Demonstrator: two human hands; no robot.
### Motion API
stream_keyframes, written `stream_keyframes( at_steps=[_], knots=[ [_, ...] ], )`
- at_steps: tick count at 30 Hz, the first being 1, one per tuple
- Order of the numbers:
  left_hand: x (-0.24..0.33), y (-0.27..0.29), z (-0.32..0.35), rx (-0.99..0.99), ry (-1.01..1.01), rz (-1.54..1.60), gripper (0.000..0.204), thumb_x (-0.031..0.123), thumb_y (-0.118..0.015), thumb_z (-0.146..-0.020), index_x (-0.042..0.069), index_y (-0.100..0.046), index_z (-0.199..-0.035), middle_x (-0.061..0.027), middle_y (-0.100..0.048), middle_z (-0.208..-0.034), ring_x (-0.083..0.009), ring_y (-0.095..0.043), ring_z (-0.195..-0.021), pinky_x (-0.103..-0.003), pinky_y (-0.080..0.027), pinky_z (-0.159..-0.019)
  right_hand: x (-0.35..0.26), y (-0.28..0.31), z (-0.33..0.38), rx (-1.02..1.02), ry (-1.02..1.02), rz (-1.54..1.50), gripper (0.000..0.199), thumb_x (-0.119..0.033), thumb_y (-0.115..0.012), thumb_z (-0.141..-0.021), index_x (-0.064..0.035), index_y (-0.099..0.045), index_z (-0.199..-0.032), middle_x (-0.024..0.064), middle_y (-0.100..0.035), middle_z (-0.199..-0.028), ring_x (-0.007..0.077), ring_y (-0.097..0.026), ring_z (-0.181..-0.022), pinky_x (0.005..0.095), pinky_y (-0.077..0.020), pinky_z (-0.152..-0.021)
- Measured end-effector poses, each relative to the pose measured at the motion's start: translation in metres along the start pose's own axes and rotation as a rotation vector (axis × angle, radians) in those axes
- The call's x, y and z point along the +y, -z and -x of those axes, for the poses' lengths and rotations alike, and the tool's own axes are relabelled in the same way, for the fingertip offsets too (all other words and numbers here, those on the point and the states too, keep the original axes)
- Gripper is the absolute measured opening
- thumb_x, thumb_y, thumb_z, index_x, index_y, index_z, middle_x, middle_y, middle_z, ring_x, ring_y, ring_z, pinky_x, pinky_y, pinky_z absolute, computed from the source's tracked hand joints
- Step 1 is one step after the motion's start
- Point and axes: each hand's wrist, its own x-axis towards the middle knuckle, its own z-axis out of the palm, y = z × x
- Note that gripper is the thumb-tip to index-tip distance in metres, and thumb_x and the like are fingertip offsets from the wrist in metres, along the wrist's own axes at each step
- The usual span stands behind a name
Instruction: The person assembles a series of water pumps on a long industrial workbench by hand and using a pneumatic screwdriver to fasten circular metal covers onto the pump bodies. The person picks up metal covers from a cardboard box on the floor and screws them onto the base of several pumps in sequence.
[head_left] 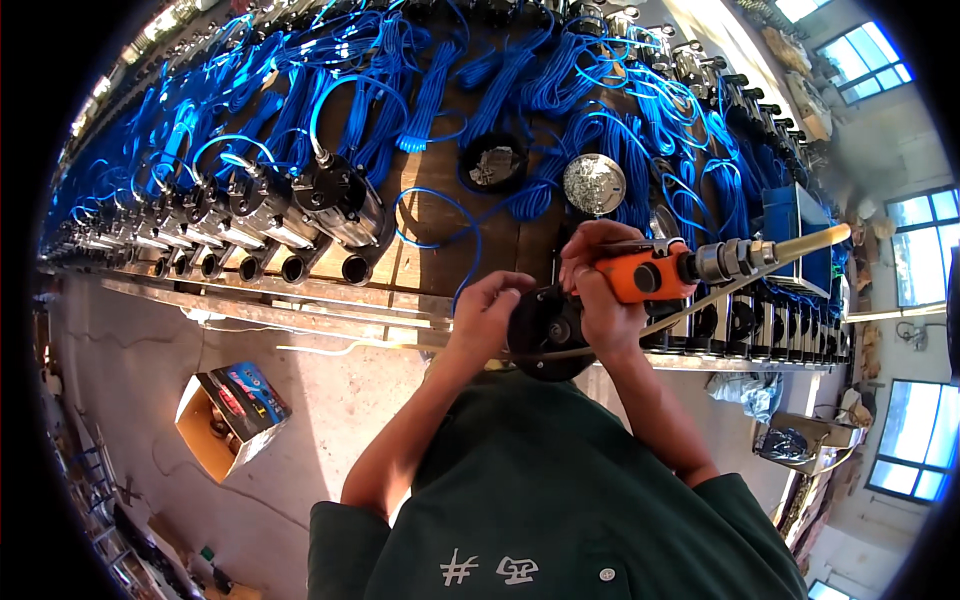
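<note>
A black round-ended pump (pixel 545 335) is at the near edge of the bench, right in front of me. My left hand (pixel 490 312) is closed at its left rim, thumb and fingers bent against it; the fingertips are partly hidden. On the other side, my right hand (pixel 607 300) is wrapped round an orange air screwdriver (pixel 645 275), which lies on its side above the pump. Metal hose fittings (pixel 735 262) and a yellowish hose (pixel 815 242) run off its right end. Whatever the right fingertips touch is hidden.
Steel pumps (pixel 342 203) stand in a row on the left of the bench (pixel 425 270). Behind them lie coiled blue cables (pixel 520 85). A black bowl (pixel 492 163) and a round dish of small metal parts (pixel 594 184) sit beyond my hands. An open cardboard box (pixel 230 415) is on the floor.
</note>
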Motion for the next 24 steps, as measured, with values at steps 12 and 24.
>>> stream_keyframes(
  at_steps=[12, 24],
  knots=[
    [0.037, 0.007, 0.027, 0.049, 0.153, 0.564, 0.020, 0.023, -0.051, -0.099, 0.004, -0.054, -0.100, -0.0205, -0.067, -0.097, -0.0119, -0.052, -0.057, -0.026, -0.043, -0.049, -0.106, 0.019, 0.035, 0.113, 0.398, -0.081, 0.036, -0.005, -0.059, -0.086, -0.0087, -0.047, -0.120, 0.0075, -0.053, -0.084, 0.0127, -0.051, -0.054, 0.0298, -0.0463, -0.056],
    [0.071, -0.062, 0.047, -0.087, 0.460, 0.663, 0.031, 0.031, -0.047, -0.100, 0.004, -0.060, -0.092, -0.0056, -0.058, -0.067, -0.0139, -0.049, -0.053, -0.027, -0.040, -0.043, -0.074, 0.034, 0.047, 0.223, 0.246, -0.380, 0.036, 0.005, -0.052, -0.078, -0.0041, -0.043, -0.112, 0.0134, -0.055, -0.088, 0.0153, -0.051, -0.056, 0.0330, -0.0476, -0.062]
  ],
)
